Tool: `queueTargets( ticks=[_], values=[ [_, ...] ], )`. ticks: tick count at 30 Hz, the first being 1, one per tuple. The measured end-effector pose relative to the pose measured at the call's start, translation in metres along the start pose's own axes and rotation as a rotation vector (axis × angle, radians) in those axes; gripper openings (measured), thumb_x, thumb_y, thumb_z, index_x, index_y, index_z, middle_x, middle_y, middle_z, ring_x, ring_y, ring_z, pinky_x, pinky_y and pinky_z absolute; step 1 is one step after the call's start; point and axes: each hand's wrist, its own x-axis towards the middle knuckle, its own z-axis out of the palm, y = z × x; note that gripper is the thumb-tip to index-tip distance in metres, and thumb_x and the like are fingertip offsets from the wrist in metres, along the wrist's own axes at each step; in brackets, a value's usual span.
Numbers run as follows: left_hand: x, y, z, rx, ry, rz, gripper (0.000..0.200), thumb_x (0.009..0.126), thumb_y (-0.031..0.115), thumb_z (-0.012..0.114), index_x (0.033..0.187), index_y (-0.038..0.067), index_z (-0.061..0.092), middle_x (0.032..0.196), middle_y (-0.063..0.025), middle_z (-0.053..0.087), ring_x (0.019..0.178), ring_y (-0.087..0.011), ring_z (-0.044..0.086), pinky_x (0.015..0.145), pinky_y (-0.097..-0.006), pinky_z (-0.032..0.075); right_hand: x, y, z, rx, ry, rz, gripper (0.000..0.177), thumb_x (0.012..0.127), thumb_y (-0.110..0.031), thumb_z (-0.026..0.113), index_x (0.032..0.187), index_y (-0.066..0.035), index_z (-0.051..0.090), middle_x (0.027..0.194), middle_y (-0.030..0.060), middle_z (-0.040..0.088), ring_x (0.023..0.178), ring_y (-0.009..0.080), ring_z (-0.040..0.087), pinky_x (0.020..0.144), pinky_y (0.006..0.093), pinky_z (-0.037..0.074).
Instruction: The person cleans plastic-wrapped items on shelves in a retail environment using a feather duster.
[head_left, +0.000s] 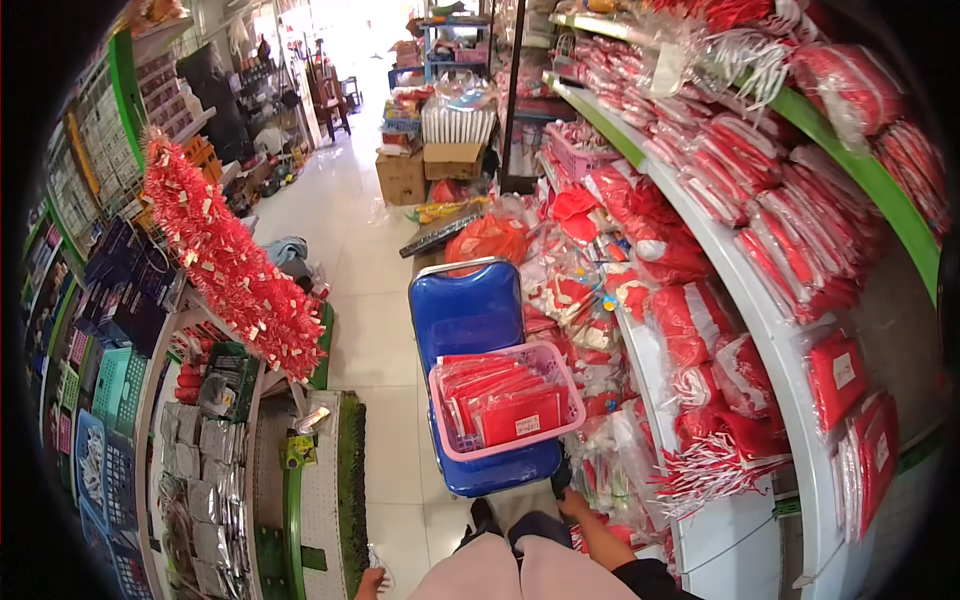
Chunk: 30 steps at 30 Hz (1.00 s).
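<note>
In the head view, my left hand shows at the bottom edge, beside a bit of whitish, crinkled material on the floor side; its fingers are mostly cut off. My right hand hangs low by the near right corner of a blue padded folding chair, close to a small dark thing there. How its fingers are set is too small to tell. On the chair seat rests a pink plastic basket holding several flat red packets in clear wrapping, the front one with a white label.
Right-hand shelves hold stacks of red and white packets, with bagged red goods heaped below. A red tinsel garland leans out on the left, above shelves of baskets. Cardboard boxes stand farther down the tiled aisle.
</note>
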Motion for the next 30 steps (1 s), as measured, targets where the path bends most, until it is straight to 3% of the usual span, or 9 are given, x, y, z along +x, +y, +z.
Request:
queueTargets(
  ticks=[1,2,4,7,13,20,24,28,30],
  values=[
    [0.021,0.009,0.004,0.195,0.016,0.268,0.032,0.081,0.027,0.053,0.102,0.003,0.062,0.081,-0.0124,0.064,0.065,-0.0273,0.062,0.061,-0.0433,0.048,0.000,-0.007,-0.010,0.013,0.095,0.019,0.059,0.072,-0.027,0.064,0.120,0.001,0.044,0.113,0.0242,0.053,0.105,0.0377,0.052,0.088,0.0430,0.043],
    [0.026,0.033,0.020,-0.097,0.061,0.115,0.034,0.083,0.028,0.049,0.099,0.000,0.060,0.076,-0.0135,0.064,0.061,-0.0268,0.062,0.050,-0.0399,0.048,-0.004,-0.019,-0.022,0.052,0.186,0.000,0.060,0.072,-0.024,0.064,0.121,0.002,0.042,0.114,0.0250,0.051,0.106,0.0384,0.051,0.089,0.0432,0.042],
    [0.037,0.094,0.047,-0.097,0.098,0.370,0.033,0.082,0.028,0.049,0.095,0.000,0.062,0.076,-0.0141,0.064,0.059,-0.0246,0.062,0.048,-0.0362,0.048,-0.006,-0.047,-0.048,0.124,0.383,-0.041,0.063,0.072,-0.017,0.064,0.125,0.003,0.036,0.115,0.0267,0.049,0.108,0.0398,0.048,0.090,0.0436,0.041],
    [0.011,0.214,0.088,-0.129,0.169,0.735,0.025,0.082,0.015,0.047,0.096,0.000,0.061,0.079,-0.0122,0.065,0.067,-0.0174,0.063,0.058,-0.0292,0.049,0.011,-0.075,-0.083,0.087,0.480,-0.155,0.065,0.071,-0.011,0.063,0.126,0.003,0.032,0.116,0.0275,0.045,0.110,0.0410,0.044,0.093,0.0440,0.038],
    [-0.036,0.401,0.171,0.075,0.085,1.188,0.029,0.077,0.007,0.052,0.105,-0.001,0.059,0.095,-0.0210,0.063,0.092,-0.0344,0.060,0.083,-0.0387,0.046,0.074,-0.106,-0.126,0.024,0.554,-0.254,0.060,0.070,-0.007,0.060,0.125,0.003,0.036,0.116,0.0245,0.042,0.108,0.0410,0.044,0.092,0.0440,0.038],
    [0.004,0.441,0.236,0.179,0.423,1.015,0.068,0.071,0.009,0.059,0.130,-0.005,0.028,0.121,-0.0288,0.045,0.112,-0.0403,0.045,0.096,-0.0414,0.036,0.134,-0.117,-0.136,0.141,0.541,-0.234,0.067,0.070,-0.008,0.062,0.129,0.003,0.033,0.123,0.0257,0.038,0.117,0.0406,0.038,0.097,0.0420,0.035],
    [-0.006,0.449,0.224,0.004,0.271,0.829,0.055,0.068,0.004,0.059,0.119,0.000,0.038,0.101,-0.0247,0.056,0.090,-0.0389,0.057,0.079,-0.0427,0.046,0.163,-0.101,-0.126,0.157,0.428,-0.227,0.079,0.067,-0.013,0.069,0.132,0.004,0.027,0.132,0.0270,0.033,0.124,0.0379,0.032,0.103,0.0398,0.030],
    [0.011,0.443,0.229,0.060,0.441,1.029,0.048,0.068,0.005,0.061,0.112,0.001,0.041,0.083,-0.0197,0.059,0.072,-0.0360,0.059,0.065,-0.0419,0.048,0.180,-0.080,-0.107,0.367,0.327,-0.283,0.086,0.064,-0.017,0.074,0.132,0.003,0.026,0.133,0.0247,0.034,0.124,0.0346,0.036,0.104,0.0382,0.030],
    [0.003,0.446,0.233,0.006,0.438,0.965,0.040,0.069,0.006,0.064,0.104,0.001,0.047,0.078,-0.0167,0.059,0.068,-0.0337,0.059,0.062,-0.0404,0.048,0.186,-0.071,-0.098,0.221,0.513,-0.318,0.075,0.063,-0.018,0.076,0.124,0.003,0.038,0.122,0.0218,0.044,0.111,0.0314,0.047,0.094,0.0363,0.038]
  ],
)
